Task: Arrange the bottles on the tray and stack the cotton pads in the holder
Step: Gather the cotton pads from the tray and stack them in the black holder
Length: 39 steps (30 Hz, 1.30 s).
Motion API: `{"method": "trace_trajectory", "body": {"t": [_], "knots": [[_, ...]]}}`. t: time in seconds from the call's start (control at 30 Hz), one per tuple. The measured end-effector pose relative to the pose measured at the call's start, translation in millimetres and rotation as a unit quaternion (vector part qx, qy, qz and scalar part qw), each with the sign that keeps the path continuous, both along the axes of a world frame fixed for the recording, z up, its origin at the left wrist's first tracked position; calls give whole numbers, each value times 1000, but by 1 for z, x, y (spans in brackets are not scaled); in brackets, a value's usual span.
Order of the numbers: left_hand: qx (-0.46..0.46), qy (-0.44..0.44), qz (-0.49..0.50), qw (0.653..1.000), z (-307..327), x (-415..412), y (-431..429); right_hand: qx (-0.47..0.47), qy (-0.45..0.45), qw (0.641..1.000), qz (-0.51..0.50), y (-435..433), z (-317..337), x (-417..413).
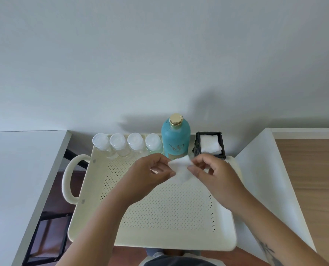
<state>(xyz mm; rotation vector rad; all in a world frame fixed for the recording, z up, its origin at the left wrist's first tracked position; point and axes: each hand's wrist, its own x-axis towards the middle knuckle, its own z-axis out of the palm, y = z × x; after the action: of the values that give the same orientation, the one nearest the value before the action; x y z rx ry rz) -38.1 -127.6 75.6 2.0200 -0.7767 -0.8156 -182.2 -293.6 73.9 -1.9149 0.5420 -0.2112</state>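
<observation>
A white cotton pad (181, 167) hangs above the cream perforated tray (159, 217). My left hand (150, 169) pinches its left edge and my right hand (211, 173) pinches its right edge. Along the tray's far rim stand several small clear bottles (126, 144) with clear caps in a row. To their right stands a tall turquoise bottle (176, 139) with a gold cap. A black woven holder (209, 144) at the far right corner holds a stack of cotton pads (210, 144).
The tray has a looped handle (69, 177) on its left side. A white table (15, 179) lies to the left and a white panel (265, 179) to the right. The wall stands right behind the bottles.
</observation>
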Motion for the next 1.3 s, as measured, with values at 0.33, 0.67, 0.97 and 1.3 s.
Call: {"method": "trace_trajectory", "body": {"t": [0.33,0.67,0.97,1.3], "knots": [[217,-84,181,956,-70,16,101,-69,-7,976,-207,-48,-12,22],[350,-106,207,907,-102,-3,140,-360,35,921,-143,-51,-24,21],[358,-93,216,904,-105,-6,149,-419,-15,907,-47,-44,-38,13],[326,-78,251,908,-108,-4,149,-425,10,905,-24,-41,-39,14]]}}
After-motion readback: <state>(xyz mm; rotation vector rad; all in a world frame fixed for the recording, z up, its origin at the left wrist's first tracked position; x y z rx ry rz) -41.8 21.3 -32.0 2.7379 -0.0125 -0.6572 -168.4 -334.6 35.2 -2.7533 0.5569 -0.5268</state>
